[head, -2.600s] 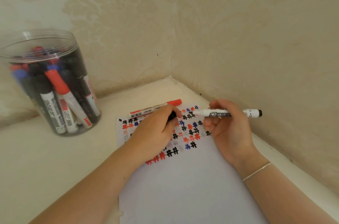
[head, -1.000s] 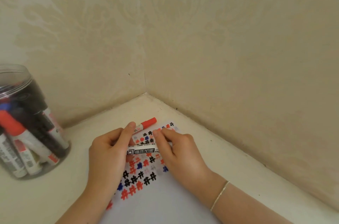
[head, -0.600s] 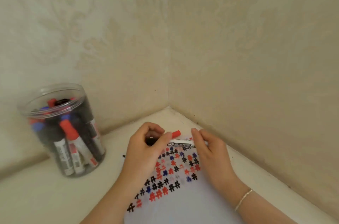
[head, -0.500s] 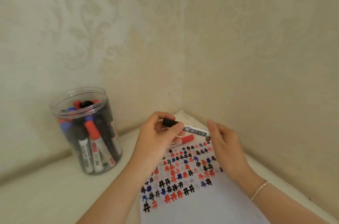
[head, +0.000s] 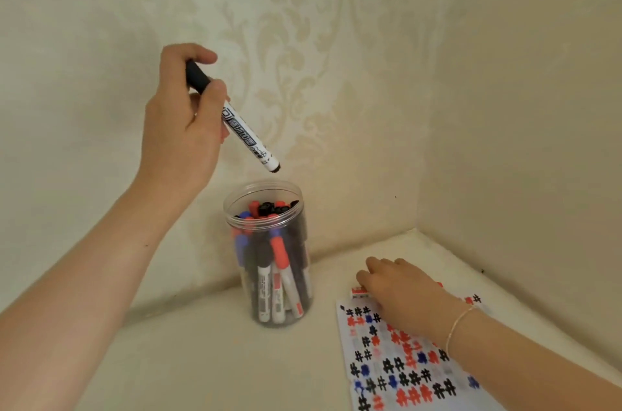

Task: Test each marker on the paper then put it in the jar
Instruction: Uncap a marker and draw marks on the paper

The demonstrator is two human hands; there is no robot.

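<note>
My left hand (head: 183, 127) grips a capped black marker (head: 250, 139) by its cap end, tilted with the far end pointing down. The marker hangs just above the open mouth of a clear plastic jar (head: 296, 195), which holds several red, blue and black markers. My right hand (head: 400, 296) lies palm down on the top edge of the white paper (head: 370, 373), which is covered with red, black and blue hash marks. It covers most of a red marker (head: 360, 291); whether the fingers grip it I cannot tell.
The cream surface (head: 202, 360) sits in a corner between two patterned walls (head: 336, 57). The jar stands near the back wall, left of the paper.
My left hand has lifted the capped black marker from above the paper up and left to over the jar. My right hand let go of it and dropped onto the red marker.
</note>
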